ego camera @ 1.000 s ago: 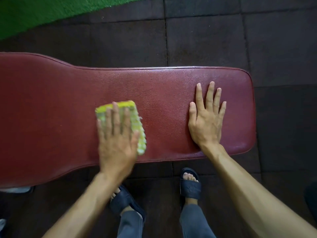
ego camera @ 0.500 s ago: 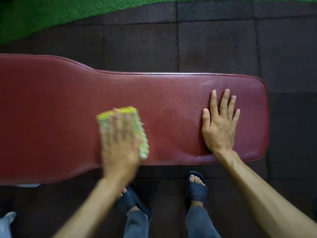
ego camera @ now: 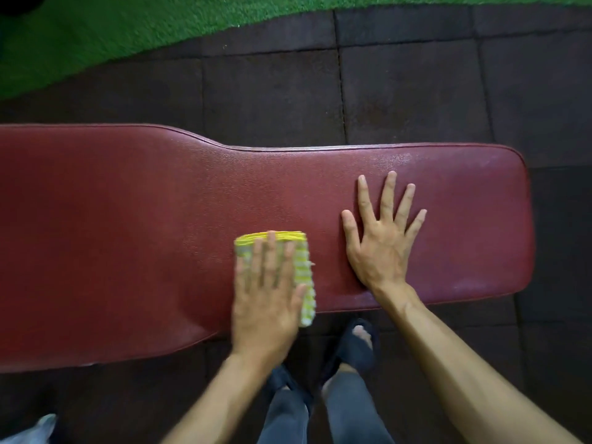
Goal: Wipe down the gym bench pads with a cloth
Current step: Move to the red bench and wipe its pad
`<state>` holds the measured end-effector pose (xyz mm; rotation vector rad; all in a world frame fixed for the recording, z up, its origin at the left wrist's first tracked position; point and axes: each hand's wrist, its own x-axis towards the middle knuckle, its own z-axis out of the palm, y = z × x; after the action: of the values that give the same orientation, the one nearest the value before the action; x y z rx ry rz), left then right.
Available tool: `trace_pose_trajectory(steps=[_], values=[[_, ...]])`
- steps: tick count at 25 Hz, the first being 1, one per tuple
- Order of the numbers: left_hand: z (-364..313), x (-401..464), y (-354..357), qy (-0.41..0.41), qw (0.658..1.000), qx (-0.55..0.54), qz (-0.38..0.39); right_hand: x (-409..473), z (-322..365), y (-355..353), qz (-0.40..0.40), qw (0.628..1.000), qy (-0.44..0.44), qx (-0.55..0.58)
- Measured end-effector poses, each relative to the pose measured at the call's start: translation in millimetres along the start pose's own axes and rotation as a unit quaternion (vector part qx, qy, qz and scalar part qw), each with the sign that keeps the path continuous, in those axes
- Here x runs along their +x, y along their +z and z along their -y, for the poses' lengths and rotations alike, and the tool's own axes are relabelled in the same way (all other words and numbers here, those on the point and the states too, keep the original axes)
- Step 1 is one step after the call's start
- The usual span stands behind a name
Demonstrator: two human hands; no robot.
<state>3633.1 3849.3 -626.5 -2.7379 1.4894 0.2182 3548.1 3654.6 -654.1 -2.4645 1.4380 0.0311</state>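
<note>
- Left hand (ego camera: 267, 294): we lay it flat on the cloth (ego camera: 296, 274), fingers straight and side by side, palm pressing the cloth onto the pad (ego camera: 128, 235). Nothing is pinched. The hand is blurred, so we judge it to be in mid-stroke.
- Right hand (ego camera: 382, 243): we spread it wide, palm down, on the pad just beside the cloth, toward the pad's narrow rounded end. It holds nothing and seems to serve as a brace.
- Cloth: folded into a thick oblong, yellow with pale stripes. It lies at the pad's near edge, about where the pad narrows, with one corner overhanging that edge.
- Pad: dark red, grained, with a piped rim; wide at one end, narrow at the other. A dull sheen shows near the narrow end; we cannot tell whether it is damp.
- Doing the step well, in our judgement: keep the palm flat so that the whole fold bears on the pad, overlap the strokes, carry them over the piped rim, and shift the bracing hand so that the patch beneath it is also wiped.
- The wide end, well apart from the cloth, probably remains to be covered.
</note>
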Motion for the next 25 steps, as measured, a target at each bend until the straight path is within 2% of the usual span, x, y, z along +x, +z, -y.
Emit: trace_pose_trajectory(steps=[2,3,5,6,8,9,10,12,14,16,18,20,21,22,24,25], values=[[-17.8,51.6,3.6,0.069,0.997,-0.034,-0.025,-0.3,7.7,3.2,-0.001,1.0,-0.008,0.0],[-5.5,93.1,-5.6,0.078,0.996,-0.033,-0.029,0.1,5.9,3.3,-0.003,1.0,-0.007,0.004],[49.9,143.1,-22.5,0.01,0.999,-0.004,-0.03,-0.1,2.0,2.7,-0.003,1.0,-0.009,0.01],[82.5,140.2,-25.9,-0.054,0.998,0.005,-0.044,0.4,2.8,2.8,-0.005,1.0,-0.011,0.009],[116.0,83.5,-25.1,-0.136,0.99,-0.004,-0.047,0.0,6.6,2.6,-0.002,1.0,-0.014,0.003],[106.9,44.3,-24.3,-0.146,0.988,0.0,-0.044,-0.6,7.7,2.1,-0.001,1.0,-0.019,0.0],[83.1,8.8,-21.4,-0.127,0.992,0.006,-0.028,-1.1,8.5,1.7,0.0,1.0,-0.028,-0.003],[34.2,-17.4,-5.4,-0.025,1.0,0.007,-0.006,-3.5,12.3,1.3,0.012,0.999,-0.053,-0.003],[17.6,40.3,-1.3,0.051,0.997,-0.026,-0.044,-5.0,20.2,3.2,0.011,0.996,-0.083,-0.008],[58.8,119.2,-22.1,0.041,0.998,-0.026,-0.041,-7.8,29.4,6.8,0.001,0.995,-0.103,-0.013],[129.0,145.6,-35.5,-0.049,0.997,0.01,-0.059,-7.8,32.0,8.4,-0.005,0.995,-0.099,-0.009],[169.8,97.6,-36.2,-0.11,0.992,0.009,-0.066,-11.0,37.9,8.4,-0.005,0.997,-0.081,0.0],[165.4,57.2,-33.6,-0.124,0.99,0.008,-0.068,-14.9,43.6,9.3,-0.006,0.997,-0.074,0.005],[143.7,13.5,-28.5,-0.12,0.991,0.006,-0.053,-19.0,52.0,10.6,-0.008,0.998,-0.07,0.007],[94.8,-34.1,-13.7,-0.024,0.999,0.0,-0.029,-27.4,72.9,13.7,-0.006,0.998,-0.069,0.012],[79.0,-27.3,-6.2,0.031,0.999,-0.013,-0.028,-30.1,81.9,15.7,-0.005,0.997,-0.069,0.02]])
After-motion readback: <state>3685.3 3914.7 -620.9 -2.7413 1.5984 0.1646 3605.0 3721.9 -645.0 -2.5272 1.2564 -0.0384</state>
